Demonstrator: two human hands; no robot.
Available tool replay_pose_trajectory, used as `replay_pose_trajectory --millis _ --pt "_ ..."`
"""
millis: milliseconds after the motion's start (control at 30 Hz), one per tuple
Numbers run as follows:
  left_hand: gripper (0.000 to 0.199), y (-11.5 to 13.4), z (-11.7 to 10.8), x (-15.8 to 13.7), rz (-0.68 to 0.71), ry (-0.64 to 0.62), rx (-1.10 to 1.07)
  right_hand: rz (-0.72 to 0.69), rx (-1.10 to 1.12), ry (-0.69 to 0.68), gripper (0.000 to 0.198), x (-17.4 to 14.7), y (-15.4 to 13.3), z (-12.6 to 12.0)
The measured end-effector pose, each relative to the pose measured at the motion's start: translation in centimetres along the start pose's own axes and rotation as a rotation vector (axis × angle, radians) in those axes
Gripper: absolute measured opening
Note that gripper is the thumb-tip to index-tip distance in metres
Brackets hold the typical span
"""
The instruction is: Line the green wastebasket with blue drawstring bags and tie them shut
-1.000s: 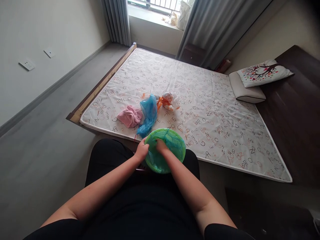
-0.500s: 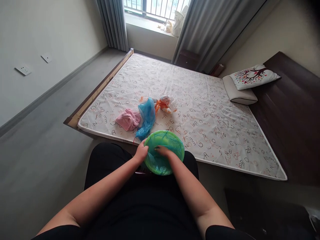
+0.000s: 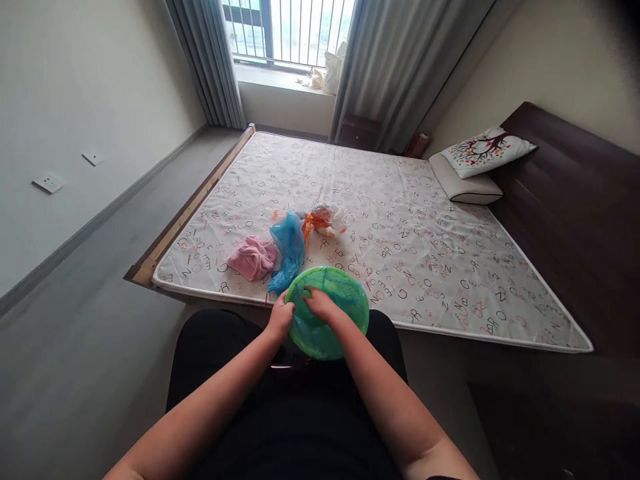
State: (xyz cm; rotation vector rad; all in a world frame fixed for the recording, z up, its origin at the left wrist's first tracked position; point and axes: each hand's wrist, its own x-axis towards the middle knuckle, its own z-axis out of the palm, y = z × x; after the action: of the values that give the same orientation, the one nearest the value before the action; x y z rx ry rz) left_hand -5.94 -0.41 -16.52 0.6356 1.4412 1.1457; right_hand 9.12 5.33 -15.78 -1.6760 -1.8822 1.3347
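Note:
Between my knees is a round green bin (image 3: 364,319), its opening facing me and thin blue plastic film lining it. My left hand (image 3: 283,313) is closed on the bin's left rim, the thumb over the edge. Inside the opening, my right hand (image 3: 320,305) touches the plastic lining near the left wall, its fingers apart as far as they show. A crumpled blue plastic bag (image 3: 289,243) lies on the mattress just beyond the rim. Next to it rests a bunched pink cloth (image 3: 253,259).
Orange and clear plastic bags (image 3: 320,219) lie on the letter-printed mattress (image 3: 390,267). A wooden bed frame edge (image 3: 200,193) runs along the left. Pillows (image 3: 475,183) lean near the dark headboard (image 3: 565,180). Grey curtains (image 3: 385,80) flank the window.
My right hand has shifted toward the bin's upper left wall. My left hand still grips the rim. The camera view has tilted up slightly.

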Motion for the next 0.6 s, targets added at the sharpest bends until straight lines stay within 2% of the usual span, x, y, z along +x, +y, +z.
replay_pose_trajectory --millis 100,167,267,333,400,467,600 --pt "0.056 0.8 0.5 1.2 -0.015 0.034 -0.029 -0.103 -0.014 0.149 0.036 -1.9 0.0 -3.2" --pt "0.055 1.8 1.2 2.3 -0.028 0.054 -0.062 -0.166 -0.027 0.307 0.040 -3.3 0.8 -5.9" --pt "0.048 3.6 2.9 4.2 -0.044 0.075 -0.127 -0.276 -0.097 0.754 0.037 -4.8 3.0 -9.0" --pt "0.041 4.9 4.5 5.6 -0.050 0.082 -0.175 -0.262 -0.076 0.976 0.042 -5.2 4.8 -9.9" --pt "0.033 6.0 6.4 7.0 -0.048 0.077 -0.219 -0.180 0.088 0.992 0.055 -5.3 6.2 -9.8" --pt "0.029 6.8 8.3 8.4 -0.041 0.072 -0.253 -0.128 0.298 0.898 0.071 -5.1 7.1 -9.1" --pt "0.033 7.0 11.4 10.8 -0.028 0.072 -0.289 -0.152 0.486 0.780 0.092 -4.4 7.8 -7.6"
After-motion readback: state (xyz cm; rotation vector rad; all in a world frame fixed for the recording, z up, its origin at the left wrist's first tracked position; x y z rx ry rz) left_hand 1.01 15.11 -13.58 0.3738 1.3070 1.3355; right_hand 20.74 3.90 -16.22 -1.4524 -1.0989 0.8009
